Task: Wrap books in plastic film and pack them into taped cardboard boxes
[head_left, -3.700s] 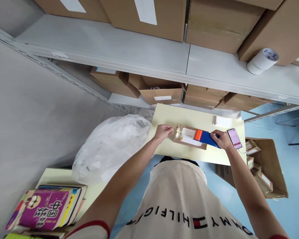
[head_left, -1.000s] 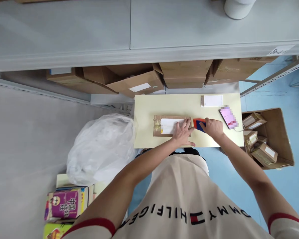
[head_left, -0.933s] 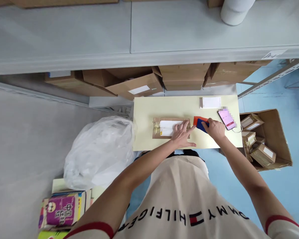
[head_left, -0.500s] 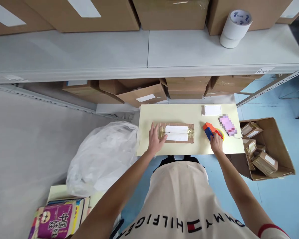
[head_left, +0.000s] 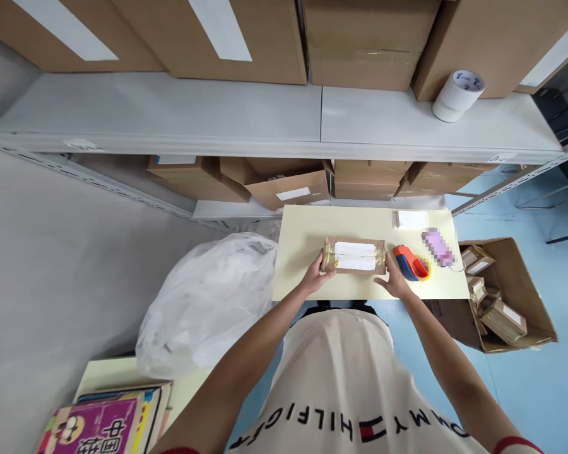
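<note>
A flat brown cardboard parcel [head_left: 355, 256] with white labels and clear tape at both ends lies on the pale yellow table [head_left: 312, 227]. My left hand [head_left: 316, 275] grips its left end, fingers curled on the edge. My right hand [head_left: 394, 282] presses against its right end with fingers partly spread. An orange and blue tape dispenser [head_left: 411, 263] lies on the table just right of the parcel, free of both hands.
A phone [head_left: 438, 247] and a white label pad [head_left: 411, 219] lie at the table's right. An open carton of small parcels [head_left: 502, 302] stands on the floor right. A white plastic bag [head_left: 208, 302] is left. Books [head_left: 104, 425] sit lower left. A tape roll [head_left: 457, 94] rests on the shelf.
My right hand has let go of the tape dispenser, left it on the table, and come to the parcel's right end. My left hand stays at the left end.
</note>
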Demonstrator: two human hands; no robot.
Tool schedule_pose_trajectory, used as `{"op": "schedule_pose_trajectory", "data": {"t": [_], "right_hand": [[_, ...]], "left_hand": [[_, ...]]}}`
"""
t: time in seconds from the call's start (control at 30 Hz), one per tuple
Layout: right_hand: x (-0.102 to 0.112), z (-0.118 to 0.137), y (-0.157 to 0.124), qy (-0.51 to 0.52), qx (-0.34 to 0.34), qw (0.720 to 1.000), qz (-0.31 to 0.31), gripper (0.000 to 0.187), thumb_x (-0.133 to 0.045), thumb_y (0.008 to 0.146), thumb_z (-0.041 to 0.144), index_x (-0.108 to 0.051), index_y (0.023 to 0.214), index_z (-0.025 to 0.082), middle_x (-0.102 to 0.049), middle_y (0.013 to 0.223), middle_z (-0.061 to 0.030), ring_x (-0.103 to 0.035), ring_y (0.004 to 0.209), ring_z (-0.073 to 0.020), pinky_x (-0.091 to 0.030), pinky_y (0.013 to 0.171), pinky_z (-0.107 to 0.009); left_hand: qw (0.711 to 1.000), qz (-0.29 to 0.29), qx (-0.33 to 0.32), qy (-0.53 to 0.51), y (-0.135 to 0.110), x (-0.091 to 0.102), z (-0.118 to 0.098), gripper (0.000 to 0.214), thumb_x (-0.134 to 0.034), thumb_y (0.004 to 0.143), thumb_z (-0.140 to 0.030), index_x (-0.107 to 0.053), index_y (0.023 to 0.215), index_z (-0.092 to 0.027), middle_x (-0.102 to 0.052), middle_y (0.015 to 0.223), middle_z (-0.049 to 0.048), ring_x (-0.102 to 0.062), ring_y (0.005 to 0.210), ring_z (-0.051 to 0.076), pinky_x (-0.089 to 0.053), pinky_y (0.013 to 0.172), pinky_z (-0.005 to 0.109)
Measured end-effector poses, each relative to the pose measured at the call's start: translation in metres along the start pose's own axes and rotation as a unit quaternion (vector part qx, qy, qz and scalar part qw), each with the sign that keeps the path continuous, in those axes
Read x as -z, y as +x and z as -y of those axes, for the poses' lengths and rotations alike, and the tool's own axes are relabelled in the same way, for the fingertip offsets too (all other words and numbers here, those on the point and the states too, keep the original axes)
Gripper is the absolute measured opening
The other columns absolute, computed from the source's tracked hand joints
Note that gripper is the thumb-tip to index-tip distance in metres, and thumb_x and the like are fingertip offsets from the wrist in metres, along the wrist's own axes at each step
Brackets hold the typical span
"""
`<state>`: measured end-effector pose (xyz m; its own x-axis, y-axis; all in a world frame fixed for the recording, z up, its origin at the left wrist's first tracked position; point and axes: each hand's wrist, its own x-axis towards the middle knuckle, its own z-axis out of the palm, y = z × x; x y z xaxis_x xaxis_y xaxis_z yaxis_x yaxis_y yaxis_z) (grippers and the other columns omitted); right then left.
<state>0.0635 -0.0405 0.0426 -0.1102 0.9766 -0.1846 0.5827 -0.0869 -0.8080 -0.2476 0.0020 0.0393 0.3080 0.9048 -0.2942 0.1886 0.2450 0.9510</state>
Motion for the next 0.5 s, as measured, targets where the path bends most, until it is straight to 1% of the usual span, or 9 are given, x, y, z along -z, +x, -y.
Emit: {"op": "schedule_pose_trajectory", "data": {"t": [0.07, 0.1, 0.17, 0.23, 0.27, 0.33, 0.4, 0.47, 0.5], "right_hand": [[-0.005, 0.012, 0.005, 0.079, -0.039, 0.996, -0.019, 0.095, -0.065, 0.074, 0.065, -0.03, 0.153, 0.025, -0.046, 0.149, -0.0179, -0.051, 0.128, -0.0354, -0.052, 0.094, -0.052], [-0.005, 0.018, 0.007, 0.102, -0.061, 0.992, -0.033, 0.094, -0.065, 0.074, 0.067, -0.033, 0.152, 0.025, -0.048, 0.146, -0.0175, -0.054, 0.124, -0.034, -0.053, 0.092, -0.05], [-0.003, 0.028, 0.012, 0.12, -0.104, 0.986, -0.053, 0.089, -0.062, 0.075, 0.069, -0.043, 0.147, 0.021, -0.056, 0.139, -0.0175, -0.059, 0.116, -0.0315, -0.053, 0.091, -0.047], [-0.004, 0.038, 0.019, 0.123, -0.149, 0.979, -0.064, 0.081, -0.056, 0.078, 0.072, -0.055, 0.134, 0.014, -0.064, 0.127, -0.0178, -0.062, 0.109, -0.0303, -0.053, 0.091, -0.046], [-0.006, 0.042, 0.024, 0.123, -0.17, 0.975, -0.067, 0.077, -0.053, 0.079, 0.073, -0.06, 0.126, 0.012, -0.067, 0.121, -0.0178, -0.063, 0.106, -0.0304, -0.052, 0.091, -0.046], [-0.014, 0.05, 0.036, 0.12, -0.203, 0.969, -0.076, 0.071, -0.049, 0.08, 0.073, -0.067, 0.111, 0.012, -0.07, 0.113, -0.0167, -0.064, 0.105, -0.031, -0.052, 0.09, -0.044], [-0.025, 0.056, 0.047, 0.124, -0.215, 0.965, -0.086, 0.065, -0.047, 0.083, 0.071, -0.069, 0.106, 0.014, -0.072, 0.111, -0.0141, -0.064, 0.107, -0.03, -0.052, 0.091, -0.042], [-0.034, 0.059, 0.055, 0.14, -0.208, 0.965, -0.08, 0.059, -0.046, 0.087, 0.067, -0.068, 0.109, 0.017, -0.073, 0.111, -0.0116, -0.063, 0.109, -0.028, -0.052, 0.092, -0.04], [-0.036, 0.058, 0.057, 0.145, -0.205, 0.965, -0.074, 0.058, -0.046, 0.087, 0.065, -0.068, 0.111, 0.018, -0.073, 0.112, -0.0114, -0.063, 0.109, -0.0274, -0.052, 0.092, -0.039]], "left_hand": [[1.0, -0.007, 0.002, 0.021, 0.001, 0.007, -0.002, 0.095, -0.073, 0.071, -0.041, -0.031, 0.153, -0.019, -0.051, 0.145, 0.0162, -0.055, 0.126, 0.031, -0.055, 0.094, 0.04], [0.999, -0.013, 0.001, 0.036, 0.002, 0.011, -0.003, 0.093, -0.074, 0.07, -0.04, -0.035, 0.151, -0.019, -0.052, 0.142, 0.016, -0.056, 0.124, 0.031, -0.056, 0.09, 0.039], [0.998, -0.023, 0.003, 0.066, 0.005, 0.02, -0.005, 0.079, -0.073, 0.07, -0.042, -0.048, 0.141, -0.017, -0.057, 0.132, 0.0143, -0.061, 0.115, 0.029, -0.058, 0.084, 0.036], [0.996, -0.025, 0.023, 0.086, 0.01, 0.026, -0.006, 0.058, -0.068, 0.076, -0.047, -0.062, 0.123, -0.015, -0.064, 0.119, 0.0128, -0.066, 0.102, 0.027, -0.057, 0.081, 0.034], [0.995, -0.025, 0.041, 0.09, 0.014, 0.028, -0.005, 0.05, -0.064, 0.079, -0.05, -0.065, 0.114, -0.014, -0.067, 0.112, 0.0123, -0.068, 0.096, 0.026, -0.056, 0.08, 0.034], [0.992, -0.026, 0.082, 0.092, 0.023, 0.029, -0.003, 0.044, -0.056, 0.084, -0.052, -0.068, 0.102, -0.013, -0.071, 0.102, 0.0119, -0.069, 0.091, 0.026, -0.055, 0.08, 0.033], [0.988, -0.031, 0.113, 0.099, 0.033, 0.029, 0.001, 0.044, -0.049, 0.089, -0.052, -0.067, 0.101, -0.014, -0.073, 0.101, 0.013, -0.07, 0.094, 0.028, -0.054, 0.081, 0.035], [0.985, -0.034, 0.129, 0.11, 0.041, 0.03, 0.005, 0.045, -0.045, 0.091, -0.05, -0.066, 0.106, -0.014, -0.073, 0.108, 0.0151, -0.069, 0.1, 0.03, -0.054, 0.085, 0.038], [0.984, -0.033, 0.124, 0.121, 0.045, 0.032, 0.007, 0.045, -0.045, 0.092, -0.049, -0.064, 0.11, -0.013, -0.072, 0.112, 0.0166, -0.068, 0.104, 0.031, -0.053, 0.088, 0.04]]}}
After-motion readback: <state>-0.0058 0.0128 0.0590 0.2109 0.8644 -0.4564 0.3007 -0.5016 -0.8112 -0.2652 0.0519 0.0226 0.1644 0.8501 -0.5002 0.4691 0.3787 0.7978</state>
